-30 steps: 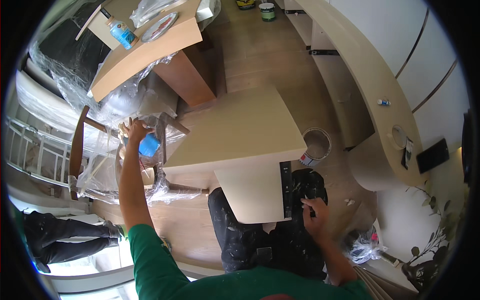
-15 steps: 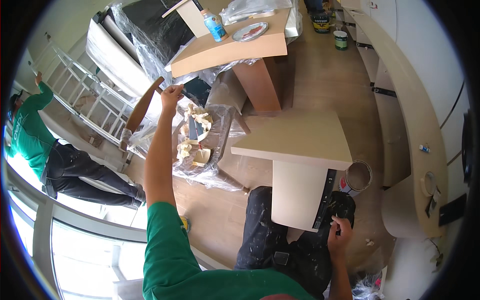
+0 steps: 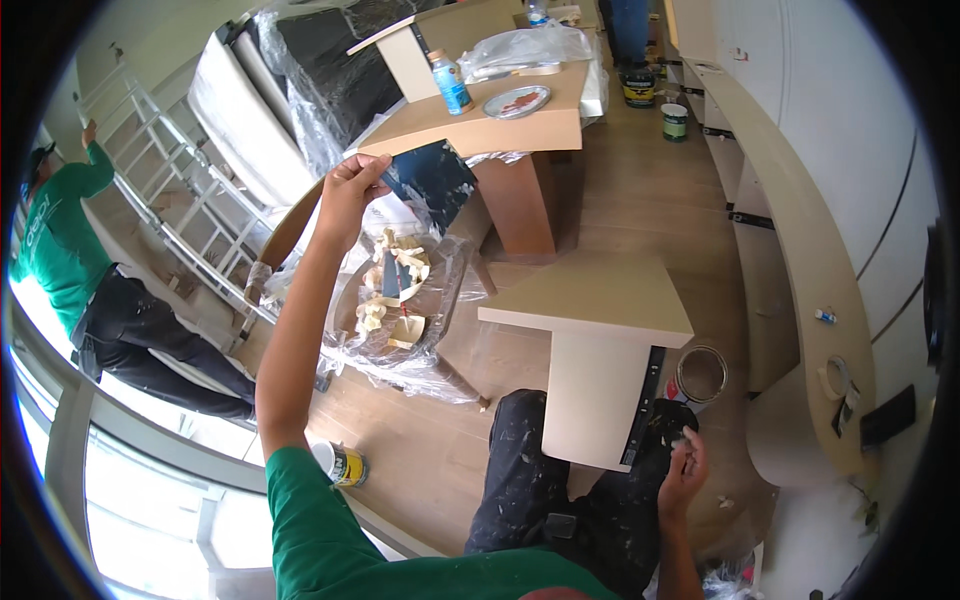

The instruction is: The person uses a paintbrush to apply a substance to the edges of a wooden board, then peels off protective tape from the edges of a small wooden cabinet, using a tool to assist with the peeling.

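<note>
My left hand (image 3: 352,192) is raised at arm's length and grips the edge of a dark, stiff sheet (image 3: 432,180) that looks like sandpaper. It hangs above a plastic-wrapped chair (image 3: 400,300) whose seat carries several crumpled pale scraps. My right hand (image 3: 683,470) rests low beside my knee with its fingers loosely curled and nothing visibly in it. It is close to an open paint can (image 3: 700,373) on the floor. A beige panel piece (image 3: 590,330) stands between my knees and the chair.
A beige desk (image 3: 480,125) at the back holds a bottle (image 3: 451,82), a plate and plastic film. Paint cans (image 3: 676,120) stand on the wood floor. Another person in a green shirt (image 3: 60,240) works by a white ladder (image 3: 180,210) on the left. A curved counter (image 3: 800,250) runs along the right.
My left hand has lifted the dark sheet up off the chair seat and holds it higher. The view has swung, so the chair and desk sit more centrally. My right hand stays low.
</note>
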`<state>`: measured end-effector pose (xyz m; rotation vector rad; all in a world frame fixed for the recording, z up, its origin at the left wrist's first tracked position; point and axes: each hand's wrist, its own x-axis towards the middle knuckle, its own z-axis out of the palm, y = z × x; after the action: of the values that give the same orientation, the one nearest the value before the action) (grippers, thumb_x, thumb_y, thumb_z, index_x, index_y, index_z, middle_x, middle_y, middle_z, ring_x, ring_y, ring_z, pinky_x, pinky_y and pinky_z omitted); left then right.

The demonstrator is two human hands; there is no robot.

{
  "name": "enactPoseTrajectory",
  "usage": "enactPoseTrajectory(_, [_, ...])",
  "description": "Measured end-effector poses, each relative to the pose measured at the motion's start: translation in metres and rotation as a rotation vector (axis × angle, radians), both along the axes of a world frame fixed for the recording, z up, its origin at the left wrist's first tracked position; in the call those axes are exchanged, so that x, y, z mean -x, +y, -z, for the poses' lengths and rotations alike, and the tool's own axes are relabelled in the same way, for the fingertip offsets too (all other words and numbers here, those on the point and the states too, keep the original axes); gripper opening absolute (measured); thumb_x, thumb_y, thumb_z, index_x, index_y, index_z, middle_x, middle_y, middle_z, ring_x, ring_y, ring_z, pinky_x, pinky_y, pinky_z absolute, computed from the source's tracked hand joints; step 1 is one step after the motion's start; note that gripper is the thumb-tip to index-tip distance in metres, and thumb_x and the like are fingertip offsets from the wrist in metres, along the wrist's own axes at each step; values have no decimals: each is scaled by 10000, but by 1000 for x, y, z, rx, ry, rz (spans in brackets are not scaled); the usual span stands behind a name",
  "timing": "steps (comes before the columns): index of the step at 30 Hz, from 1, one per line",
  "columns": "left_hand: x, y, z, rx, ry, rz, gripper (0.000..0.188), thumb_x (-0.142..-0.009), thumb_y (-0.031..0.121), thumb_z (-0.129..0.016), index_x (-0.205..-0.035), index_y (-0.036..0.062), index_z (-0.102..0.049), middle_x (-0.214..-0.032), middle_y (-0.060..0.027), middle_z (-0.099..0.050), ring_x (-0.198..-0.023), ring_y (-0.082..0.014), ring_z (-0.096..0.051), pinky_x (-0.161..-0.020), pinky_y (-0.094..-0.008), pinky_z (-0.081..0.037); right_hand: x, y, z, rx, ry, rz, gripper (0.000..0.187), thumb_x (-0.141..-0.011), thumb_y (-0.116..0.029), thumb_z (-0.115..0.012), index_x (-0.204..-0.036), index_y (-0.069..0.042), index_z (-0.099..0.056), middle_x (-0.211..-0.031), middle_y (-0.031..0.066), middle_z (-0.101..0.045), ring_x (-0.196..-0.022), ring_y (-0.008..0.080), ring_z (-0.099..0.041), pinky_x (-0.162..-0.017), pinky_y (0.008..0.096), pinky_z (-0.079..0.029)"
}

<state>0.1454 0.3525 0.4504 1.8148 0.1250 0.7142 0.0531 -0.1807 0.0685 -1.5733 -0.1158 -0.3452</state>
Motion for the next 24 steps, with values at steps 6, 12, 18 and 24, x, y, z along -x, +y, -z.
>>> enactPoseTrajectory(6, [56,-192,6,-439,4,463,121,-879,49,-803,-844,51,-687,-909,-15,-666,-836,-107,-627,-739,-260,-509,-24,11,-156,-38,-349,-110,513,-952,-213,-666,-1380,46,-556,-1327,173,-594,-1143,243,-559,-998,368,-450])
enactPoseTrajectory(12, [99,-315,51,-609,28,795,188,-796,10,-866,-954,40,-768,-991,-100,-699,-871,-195,-701,-731,-315,-562,-15,-8,-209,-31,-68,-650,412,-915,-126,-766,-1294,-5,-659,-1037,131,-716,-931,216,-679,-873,339,-519])
enactPoseTrajectory(18, [106,-307,175,-308,-30,424,273,-1003,206,-687,-1150,-21,-655,-1178,-124,-621,-1075,-185,-625,-931,-340,-508,5,-60,-109,-486,275,-432,289,-923,-100,-748,-1168,32,-668,-1004,90,-735,-916,197,-716,-867,323,-552])
enactPoseTrajectory(24, [146,-241,337,136,260,-44,501,-1108,327,-528,-1442,-25,-404,-1297,-135,-570,-1210,-210,-554,-1075,-377,-447,4,-19,-25,-391,244,-564,510,-944,-191,-765,-1348,20,-536,-1485,183,-511,-1415,236,-461,-1190,383,-333])
